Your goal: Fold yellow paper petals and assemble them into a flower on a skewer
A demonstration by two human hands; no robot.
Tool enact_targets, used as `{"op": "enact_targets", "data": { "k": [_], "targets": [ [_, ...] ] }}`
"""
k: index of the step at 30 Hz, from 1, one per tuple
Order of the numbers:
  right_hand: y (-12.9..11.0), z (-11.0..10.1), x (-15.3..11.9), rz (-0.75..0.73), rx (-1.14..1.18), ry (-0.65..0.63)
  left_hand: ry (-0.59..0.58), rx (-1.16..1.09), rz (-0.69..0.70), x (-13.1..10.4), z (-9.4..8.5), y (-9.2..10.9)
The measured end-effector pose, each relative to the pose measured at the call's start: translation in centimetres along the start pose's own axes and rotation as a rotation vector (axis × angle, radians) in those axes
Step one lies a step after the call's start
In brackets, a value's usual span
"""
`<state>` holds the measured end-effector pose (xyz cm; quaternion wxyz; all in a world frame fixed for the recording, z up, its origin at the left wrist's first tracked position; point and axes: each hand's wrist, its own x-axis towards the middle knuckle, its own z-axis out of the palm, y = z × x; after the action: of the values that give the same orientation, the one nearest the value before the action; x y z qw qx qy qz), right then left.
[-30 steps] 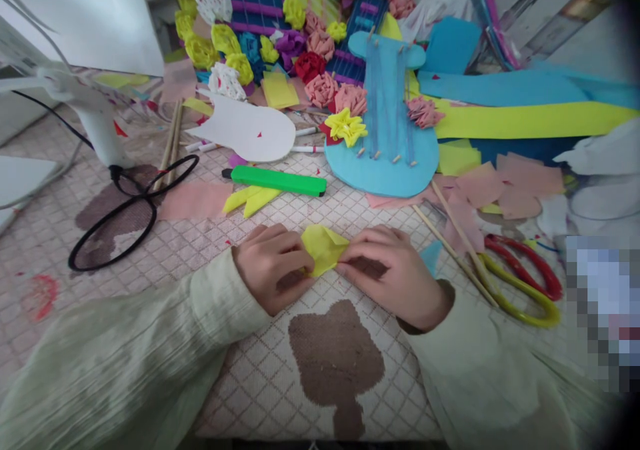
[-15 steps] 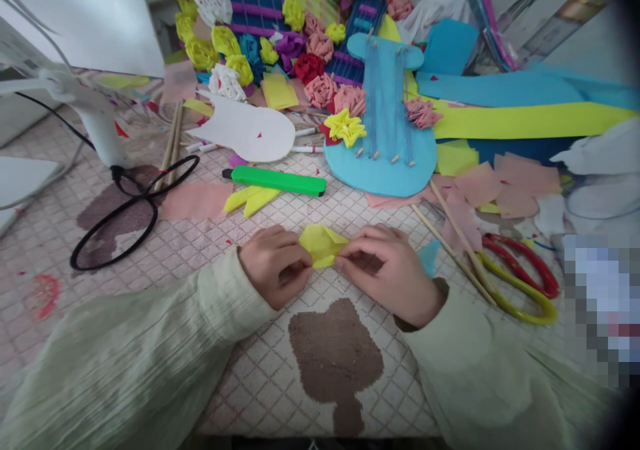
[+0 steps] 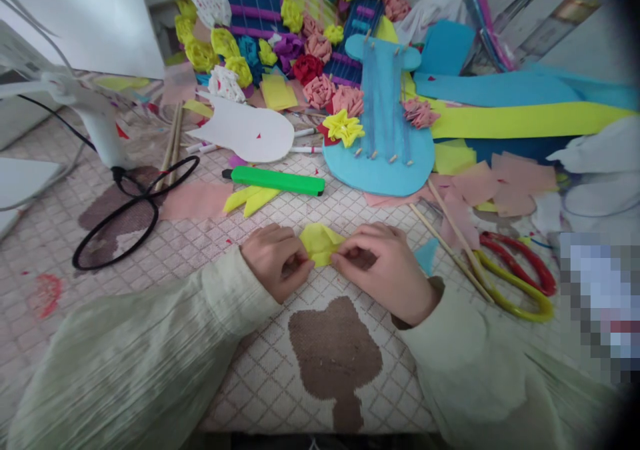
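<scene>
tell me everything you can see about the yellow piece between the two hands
The yellow piece is small and bright, thin like paper, with creases and an uneven, rounded far edge. The left hand pinches its left end and the right hand its right end; fingers hide both ends. It sits over the patterned cloth, nearer the person than the green tool. Whether it touches the cloth cannot be told.

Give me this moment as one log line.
left hand: pinching yellow paper; right hand: pinching same paper; blue cutout: beyond both hands
</scene>
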<state>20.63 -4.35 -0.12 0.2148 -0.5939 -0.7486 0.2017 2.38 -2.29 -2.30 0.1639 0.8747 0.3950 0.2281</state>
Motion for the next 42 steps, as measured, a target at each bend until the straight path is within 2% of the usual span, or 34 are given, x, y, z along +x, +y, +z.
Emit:
{"op": "enact_targets", "data": {
  "k": [22,31,36,42],
  "targets": [
    [-0.1,0.3,0.2,0.014,-0.029,0.03,0.042,0.033,-0.065,0.3,0.1,0.5],
    [-0.4,1.0,-0.2,0.047,-0.036,0.118,0.064,0.033,-0.067,0.3,0.1,0.7],
    [-0.3,0.7,-0.1,0.052,-0.027,0.078,0.028,0.044,-0.071,0.2,-0.1,0.7],
    [0.7,-0.4,-0.1,0.058,0.143,-0.002,-0.012,0.1,-0.12,0.2,-0.7,0.9]
  ]
}}
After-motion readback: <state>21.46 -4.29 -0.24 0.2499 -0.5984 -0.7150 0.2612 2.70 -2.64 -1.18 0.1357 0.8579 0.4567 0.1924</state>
